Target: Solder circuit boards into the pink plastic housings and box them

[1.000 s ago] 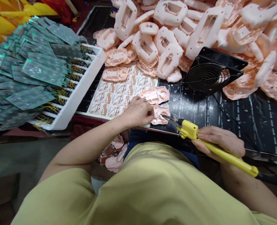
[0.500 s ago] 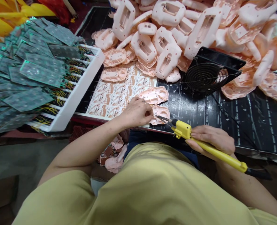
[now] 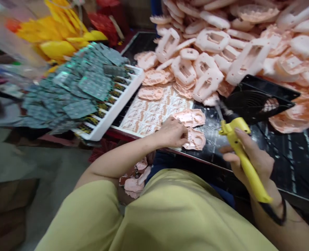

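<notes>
My left hand (image 3: 172, 133) is closed over the left end of a pale pink plastic shell (image 3: 197, 140) near the table's front edge. Its fingertips are partly hidden. Just behind lies a second pink shell (image 3: 191, 118), hollow side up. In my right hand (image 3: 260, 160) is a yellow soldering iron (image 3: 250, 174) with a solder-feed tip, gripped by its handle. The tip points up and away, apart from the shells, close to the black fan. A black cord runs from the handle's end past my wrist.
A white foam tray (image 3: 117, 106) with many wired green circuit boards (image 3: 95, 85) stands at left. Printed sheets (image 3: 144, 116) lie beneath the shells. A black fan (image 3: 251, 101) sits before a large heap of pink shells (image 3: 209, 80). Yellow parts (image 3: 57, 48) are at the back left.
The soldering iron has moved right and upward, off the front shell, and now tilts toward the fan. My left hand stays at that shell. The whole view has shifted.
</notes>
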Demonstrator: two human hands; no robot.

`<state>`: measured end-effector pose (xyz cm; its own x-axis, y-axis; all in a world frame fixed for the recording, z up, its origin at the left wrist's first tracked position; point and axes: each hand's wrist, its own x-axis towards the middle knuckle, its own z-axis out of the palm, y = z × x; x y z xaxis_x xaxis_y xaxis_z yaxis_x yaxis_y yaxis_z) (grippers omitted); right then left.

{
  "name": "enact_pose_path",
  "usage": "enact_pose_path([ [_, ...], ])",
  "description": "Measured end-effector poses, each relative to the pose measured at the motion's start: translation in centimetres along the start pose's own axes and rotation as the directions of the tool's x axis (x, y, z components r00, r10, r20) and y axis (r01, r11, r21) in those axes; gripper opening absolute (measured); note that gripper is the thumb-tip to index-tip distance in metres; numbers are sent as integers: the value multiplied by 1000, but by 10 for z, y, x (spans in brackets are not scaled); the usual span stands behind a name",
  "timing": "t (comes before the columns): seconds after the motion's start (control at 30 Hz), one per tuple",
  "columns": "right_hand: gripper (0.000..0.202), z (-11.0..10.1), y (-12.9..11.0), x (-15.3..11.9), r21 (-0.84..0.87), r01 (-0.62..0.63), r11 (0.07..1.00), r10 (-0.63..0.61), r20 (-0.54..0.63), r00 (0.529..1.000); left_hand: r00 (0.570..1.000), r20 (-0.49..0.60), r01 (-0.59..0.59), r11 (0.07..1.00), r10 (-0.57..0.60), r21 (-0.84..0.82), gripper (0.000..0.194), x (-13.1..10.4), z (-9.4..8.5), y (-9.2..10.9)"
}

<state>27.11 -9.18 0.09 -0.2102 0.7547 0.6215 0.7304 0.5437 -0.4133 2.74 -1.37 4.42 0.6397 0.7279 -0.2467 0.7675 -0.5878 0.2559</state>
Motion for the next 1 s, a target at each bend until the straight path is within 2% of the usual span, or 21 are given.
enact_pose_path([
  [0.13,24,42,8,43,-44,169,985,-163,119,979,1000,-4,-7,1000,7,29,17,0,1,-1],
  [0.23,30,69,17,61,-110,267,957,-225,295,929,1000,-1,-18,999,18,49,18,-3,4,3],
  [0.3,34,76,21,63,-156,332,930,-257,369,893,999,-25,-43,998,45,51,18,-7,4,5],
  [0.37,36,75,24,58,-175,376,910,-287,390,875,992,-102,-65,997,69,39,22,-13,-3,1],
  [0.43,34,68,25,51,-175,397,901,-313,372,874,971,-236,-19,999,29,44,25,-16,-22,-18],
  [0.47,34,64,26,47,-165,396,903,-320,358,877,948,-317,36,998,-16,58,24,-15,-34,-34],
  [0.57,35,55,28,40,-115,388,915,-331,340,880,834,-524,275,953,-172,125,23,-5,-75,-105],
  [0.63,35,53,29,38,-98,362,927,-319,303,898,801,-559,381,903,-215,198,25,4,-96,-156],
  [0.7,33,54,30,35,-96,332,938,-297,266,917,827,-476,450,859,-298,243,18,10,-107,-195],
  [0.73,32,55,31,34,-95,318,943,-286,256,923,835,-431,474,844,-341,250,14,10,-109,-208],
  [0.8,31,57,32,32,-87,310,947,-279,254,926,835,-386,499,836,-393,227,11,6,-113,-220],
  [0.83,30,58,32,31,-83,307,948,-279,246,928,826,-401,498,847,-396,189,16,1,-116,-221],
  [0.87,30,59,33,30,-76,304,950,-280,232,932,803,-439,499,858,-404,123,23,-4,-119,-219],
  [0.93,30,61,33,30,-54,292,955,-274,218,937,721,-527,488,869,-450,-74,40,-16,-130,-211],
  [0.97,30,62,33,30,-43,286,957,-269,230,935,680,-548,474,863,-486,-176,48,-21,-137,-206],
  [1.0,30,63,32,30,-32,279,960,-262,252,931,660,-544,457,851,-518,-257,52,-25,-144,-201],
])
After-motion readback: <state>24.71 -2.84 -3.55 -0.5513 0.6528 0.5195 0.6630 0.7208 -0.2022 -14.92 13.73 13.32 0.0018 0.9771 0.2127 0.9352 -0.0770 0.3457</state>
